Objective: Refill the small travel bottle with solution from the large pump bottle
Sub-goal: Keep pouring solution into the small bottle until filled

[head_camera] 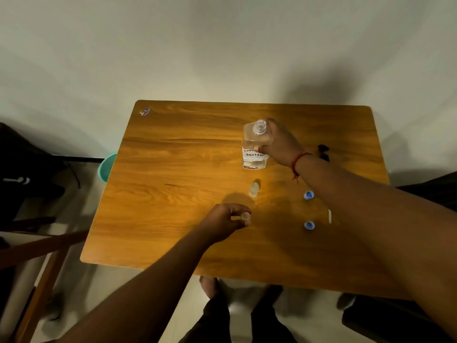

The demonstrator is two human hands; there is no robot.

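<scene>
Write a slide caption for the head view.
Right hand grips the open large bottle; left hand holds a small bottle on the table.

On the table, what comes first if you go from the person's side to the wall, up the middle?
The left hand holding a small clear thing → small bottle standing by itself → big bottle, open on top, held by the right hand.

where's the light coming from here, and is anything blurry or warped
Head view: warm dim light, shadows thrown onto the wall behind the table; the wide lens bows the table edges; the floor and feet below are smeared; large bottle label only partly legible; small bottle soft.
</scene>
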